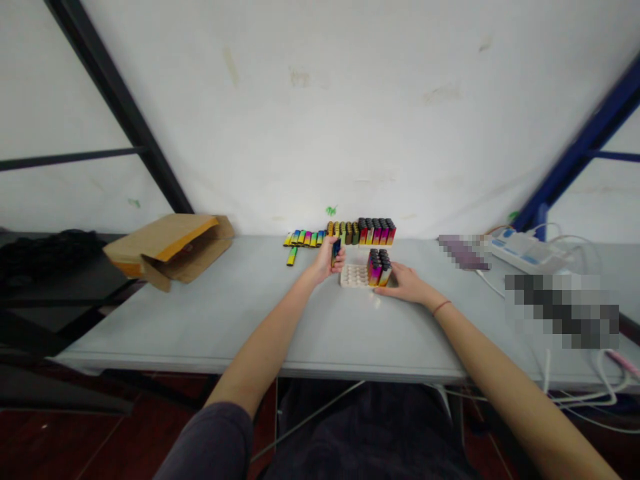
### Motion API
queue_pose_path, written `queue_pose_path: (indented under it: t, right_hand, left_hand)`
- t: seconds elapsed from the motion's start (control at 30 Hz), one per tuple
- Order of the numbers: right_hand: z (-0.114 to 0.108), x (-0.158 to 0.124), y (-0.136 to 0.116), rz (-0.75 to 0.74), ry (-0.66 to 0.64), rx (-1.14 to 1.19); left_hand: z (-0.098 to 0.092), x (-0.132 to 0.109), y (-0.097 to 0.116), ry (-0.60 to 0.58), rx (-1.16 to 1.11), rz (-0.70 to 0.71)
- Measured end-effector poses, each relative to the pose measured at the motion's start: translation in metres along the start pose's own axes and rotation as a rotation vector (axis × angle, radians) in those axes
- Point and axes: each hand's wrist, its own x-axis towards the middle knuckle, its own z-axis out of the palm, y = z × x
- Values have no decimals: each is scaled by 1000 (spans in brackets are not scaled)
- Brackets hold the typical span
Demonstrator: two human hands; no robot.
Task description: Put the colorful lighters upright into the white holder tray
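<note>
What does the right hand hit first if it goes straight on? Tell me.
The right hand would meet the multicoloured lighters standing in the white tray first; its fingertips look almost against them, though depth is hard to judge from this view.

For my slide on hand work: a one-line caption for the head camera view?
Left hand grips a lighter by a white holed tray; right hand rests beside lighters standing in it.

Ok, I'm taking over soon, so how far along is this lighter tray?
Done: a block of black-capped rainbow lighters stands in the right part of the white plastic holed tray. In hand: the left hand holds a lighter. Left: the tray's open holes, and rows of multicoloured lighters along the grey table's back edge.
</note>
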Motion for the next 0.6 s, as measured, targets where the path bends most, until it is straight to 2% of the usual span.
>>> queue_pose_path:
  t: [0.27, 0.6]
  right_hand:
    - [1, 0, 0, 1, 23, 19]
    - [2, 0, 1, -19, 35, 25]
  left_hand:
    - [3, -1, 2, 122, -86, 150]
    - [5, 0, -3, 79, -124, 115]
